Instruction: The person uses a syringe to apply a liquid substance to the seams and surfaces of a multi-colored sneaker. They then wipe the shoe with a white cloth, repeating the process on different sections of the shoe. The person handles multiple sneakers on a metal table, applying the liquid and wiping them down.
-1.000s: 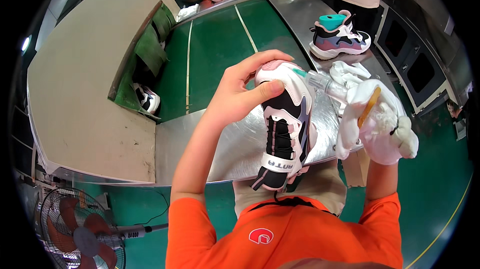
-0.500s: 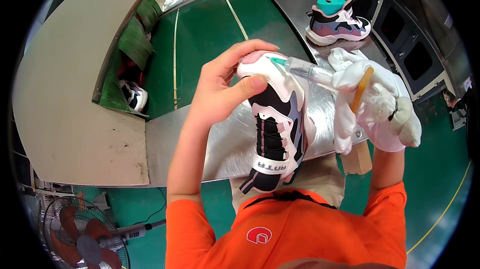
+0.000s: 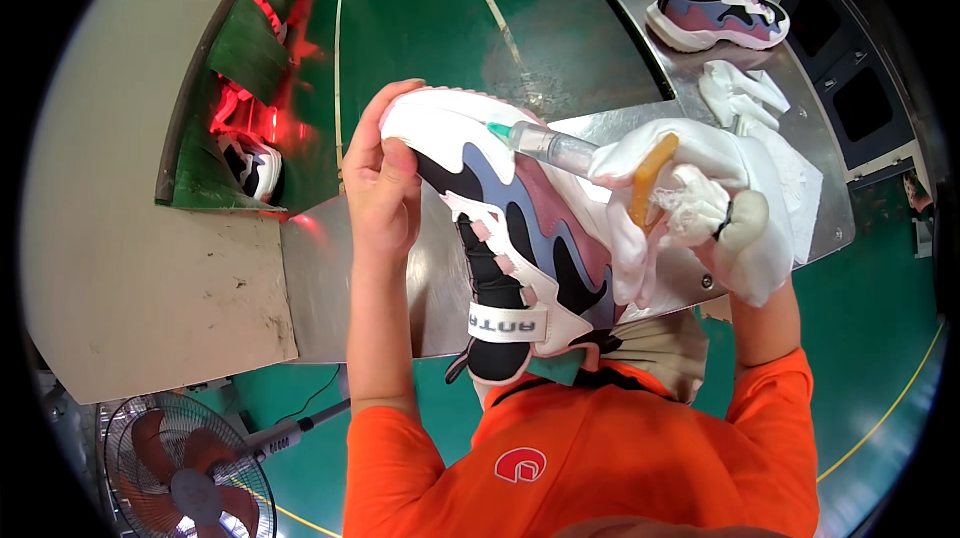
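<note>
A white, black, blue and mauve sneaker (image 3: 527,213) is held tilted in front of me, toe up and to the left, outer side showing. My left hand (image 3: 378,188) grips its toe, thumb on the upper and fingers at the toe's far edge. My right hand (image 3: 700,203), in a white glove, is closed round a clear syringe (image 3: 555,148) with a green tip. The tip is at the white toe panel; whether it touches I cannot tell. An amber-coloured strip (image 3: 650,183) and a knotted white cloth (image 3: 697,203) sit on the glove.
A green conveyor belt (image 3: 410,48) runs away beyond a metal ledge (image 3: 320,308). On its left, a green flap curtain (image 3: 245,48) hangs at a red-lit opening with another shoe (image 3: 252,168). A matching sneaker (image 3: 715,3) and white cloth (image 3: 740,93) lie right. A fan (image 3: 190,483) stands lower left.
The sneaker has turned so its side shows, and its toe has swung left with my left hand. The syringe has moved left and slightly down. Red light now glows behind the flaps.
</note>
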Tool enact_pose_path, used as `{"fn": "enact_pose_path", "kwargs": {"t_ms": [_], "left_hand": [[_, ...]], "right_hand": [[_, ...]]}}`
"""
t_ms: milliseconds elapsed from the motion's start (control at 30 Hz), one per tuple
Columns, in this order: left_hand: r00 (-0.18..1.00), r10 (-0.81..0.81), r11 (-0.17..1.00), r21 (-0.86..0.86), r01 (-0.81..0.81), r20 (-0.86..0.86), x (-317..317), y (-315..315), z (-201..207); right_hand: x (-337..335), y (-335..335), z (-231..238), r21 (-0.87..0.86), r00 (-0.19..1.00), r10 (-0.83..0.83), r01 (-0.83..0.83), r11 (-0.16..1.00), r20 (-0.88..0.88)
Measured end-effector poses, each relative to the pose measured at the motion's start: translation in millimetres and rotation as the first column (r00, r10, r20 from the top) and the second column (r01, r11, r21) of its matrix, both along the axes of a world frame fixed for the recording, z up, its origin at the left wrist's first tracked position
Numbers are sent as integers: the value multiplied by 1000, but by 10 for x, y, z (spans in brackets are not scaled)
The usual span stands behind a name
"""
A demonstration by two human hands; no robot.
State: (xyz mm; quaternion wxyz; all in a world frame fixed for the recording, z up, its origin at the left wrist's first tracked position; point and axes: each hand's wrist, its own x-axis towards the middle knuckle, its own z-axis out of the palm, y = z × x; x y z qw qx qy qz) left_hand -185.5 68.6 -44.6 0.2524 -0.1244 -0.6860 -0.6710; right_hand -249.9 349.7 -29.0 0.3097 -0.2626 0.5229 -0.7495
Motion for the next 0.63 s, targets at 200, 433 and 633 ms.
{"fn": "enact_pose_path", "kwargs": {"t_ms": [200, 433, 633], "left_hand": [[997, 68, 991, 116, -73, 44, 81, -13, -244], [992, 102, 990, 89, -108, 69, 81, -20, -318], [990, 84, 991, 94, -94, 110, 107, -44, -327]], "right_hand": [[34, -5, -260, -35, 997, 68, -67, 997, 24], [-49, 93, -611, -323, 973, 215, -232, 917, -86], [-182, 135, -961, -515, 947, 304, -314, 798, -107]]}}
